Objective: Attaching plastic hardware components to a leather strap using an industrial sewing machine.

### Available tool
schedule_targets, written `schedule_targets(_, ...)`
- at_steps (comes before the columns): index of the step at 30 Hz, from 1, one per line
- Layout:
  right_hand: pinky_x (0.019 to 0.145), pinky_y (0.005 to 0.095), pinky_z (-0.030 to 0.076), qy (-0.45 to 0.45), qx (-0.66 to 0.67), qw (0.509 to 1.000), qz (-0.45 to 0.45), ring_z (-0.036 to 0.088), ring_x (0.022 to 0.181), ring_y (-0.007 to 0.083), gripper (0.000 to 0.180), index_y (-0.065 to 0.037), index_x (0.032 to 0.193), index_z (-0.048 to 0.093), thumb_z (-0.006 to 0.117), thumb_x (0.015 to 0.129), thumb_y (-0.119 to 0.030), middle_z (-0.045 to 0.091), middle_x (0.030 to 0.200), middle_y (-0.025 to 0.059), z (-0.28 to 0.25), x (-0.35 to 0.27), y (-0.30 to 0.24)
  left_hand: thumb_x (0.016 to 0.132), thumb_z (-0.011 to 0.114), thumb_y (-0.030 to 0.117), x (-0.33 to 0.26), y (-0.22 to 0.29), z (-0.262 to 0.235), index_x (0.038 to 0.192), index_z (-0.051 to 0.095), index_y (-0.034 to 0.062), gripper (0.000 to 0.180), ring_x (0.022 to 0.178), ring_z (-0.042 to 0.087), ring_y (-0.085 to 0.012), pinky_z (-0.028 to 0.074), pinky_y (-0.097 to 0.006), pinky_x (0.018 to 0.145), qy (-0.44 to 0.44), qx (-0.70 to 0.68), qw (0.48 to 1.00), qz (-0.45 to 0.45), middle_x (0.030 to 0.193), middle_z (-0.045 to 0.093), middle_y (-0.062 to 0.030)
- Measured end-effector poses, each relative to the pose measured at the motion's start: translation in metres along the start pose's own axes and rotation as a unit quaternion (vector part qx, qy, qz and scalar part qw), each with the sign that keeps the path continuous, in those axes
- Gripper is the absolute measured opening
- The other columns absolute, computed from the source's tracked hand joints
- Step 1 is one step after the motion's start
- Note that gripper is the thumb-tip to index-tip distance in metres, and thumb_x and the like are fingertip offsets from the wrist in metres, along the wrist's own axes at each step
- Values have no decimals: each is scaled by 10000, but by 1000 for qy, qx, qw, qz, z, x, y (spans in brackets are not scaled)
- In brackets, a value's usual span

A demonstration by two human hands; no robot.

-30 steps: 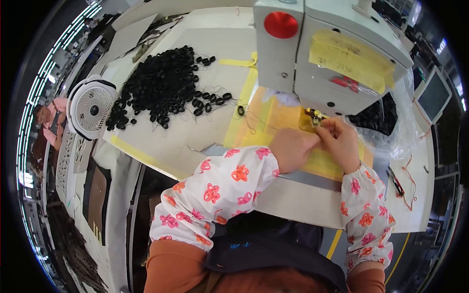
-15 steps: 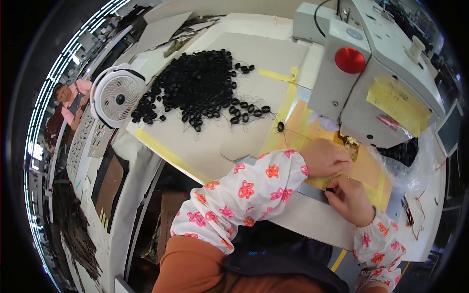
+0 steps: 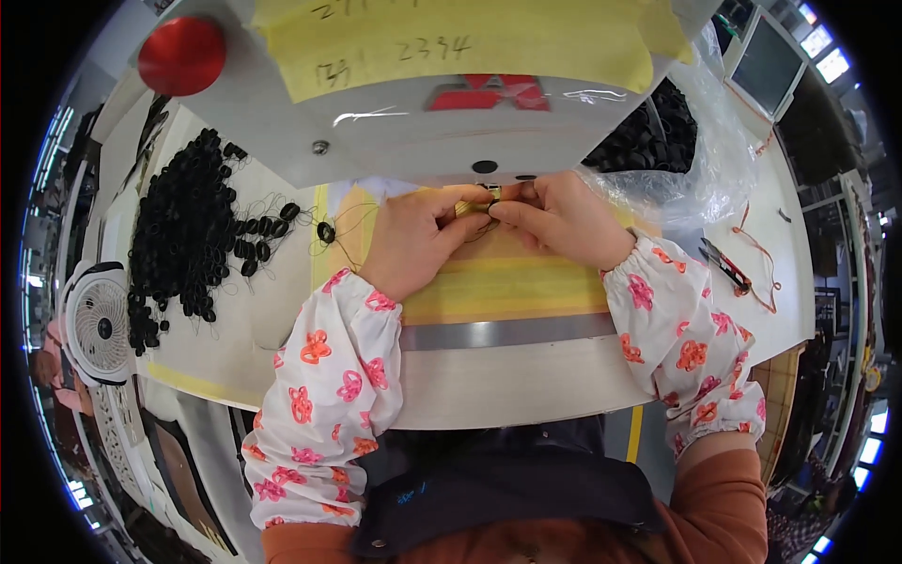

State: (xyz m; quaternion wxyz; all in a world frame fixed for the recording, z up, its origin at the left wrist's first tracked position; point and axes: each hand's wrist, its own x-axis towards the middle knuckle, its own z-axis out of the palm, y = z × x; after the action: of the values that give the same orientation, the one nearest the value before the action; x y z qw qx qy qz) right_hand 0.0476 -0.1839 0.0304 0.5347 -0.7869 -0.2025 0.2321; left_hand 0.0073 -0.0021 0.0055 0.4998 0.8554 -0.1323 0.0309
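Observation:
Under the white sewing machine head (image 3: 395, 132), my left hand (image 3: 413, 235) and my right hand (image 3: 568, 221) meet, both closed in a pinch. Between their fingertips is a small black loop (image 3: 492, 209), mostly hidden by the fingers. The metal needle parts (image 3: 492, 190) show just behind the fingertips. Beside my left wrist lies another black loop (image 3: 326, 231) with thin threads trailing from it. Yellow tape (image 3: 507, 291) covers the work surface beneath my hands.
A big heap of black loops (image 3: 183, 235) lies at the left, near a white fan (image 3: 99, 324). To the right are a clear plastic bag (image 3: 700, 174) with black pieces (image 3: 648, 136), thread snips (image 3: 725, 265) and an orange cord (image 3: 772, 282). The table's front edge (image 3: 507, 414) curves below.
My view has swung right, squarely facing the machine. My right hand has risen from the table's front part to meet my left fingertips near the needle, bringing the black loop.

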Motion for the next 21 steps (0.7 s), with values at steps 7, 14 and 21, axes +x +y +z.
schedule_targets(7,453,232,403,80,-81,990,-84,507,474,106,167,27,784,591,604,789,-139,556,591,57,9,-6,3,763,618,229,-1,6,0,921,634,87,213,562,582,-179,437,-271,531,-7,72,997,-41,666,612,-104)
schedule_targets(14,570,351,448,217,-167,929,-249,564,664,323,88,13,731,544,619,698,-18,575,692,159,17,-1,22,749,645,196,8,9,6,787,618,-18,219,432,373,-72,308,-249,425,54,118,991,-29,469,469,-32)
schedule_targets(21,530,351,439,229,-163,933,-225,559,597,316,69,25,721,542,598,699,-9,563,660,161,16,2,19,748,650,262,9,6,7,620,561,-22,324,422,354,-73,293,-260,416,62,128,985,-94,450,427,-24)
